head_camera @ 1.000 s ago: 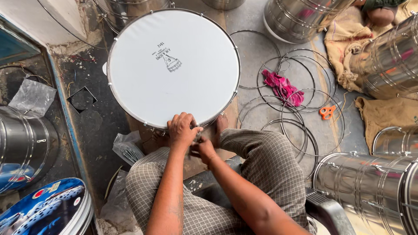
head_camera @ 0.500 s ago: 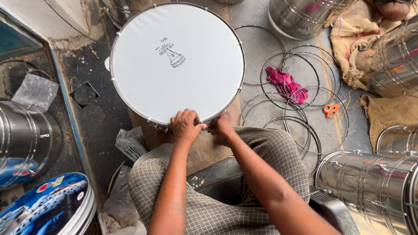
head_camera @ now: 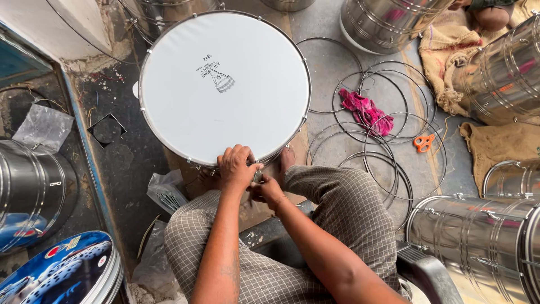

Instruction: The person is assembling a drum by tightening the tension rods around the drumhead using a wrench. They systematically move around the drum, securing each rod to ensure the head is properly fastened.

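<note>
White-headed drum point(head_camera: 225, 84) lies flat on the floor just beyond my knees, skin already seated inside its metal hoop point(head_camera: 147, 67). My left hand point(head_camera: 237, 167) is curled over the near rim; my right hand point(head_camera: 266, 190) sits just beneath it, fingers closed on something small at the rim, can't tell what. I judge the head is mounted and rim fastening is underway, unclear how many points remain. Right: loose wire rings point(head_camera: 382, 129), pink rag point(head_camera: 365, 111), orange scissors point(head_camera: 423, 143) on grey concrete floor point(head_camera: 326, 79). Steel drum shells point(head_camera: 478, 231) around, cluttered workshop.
</note>
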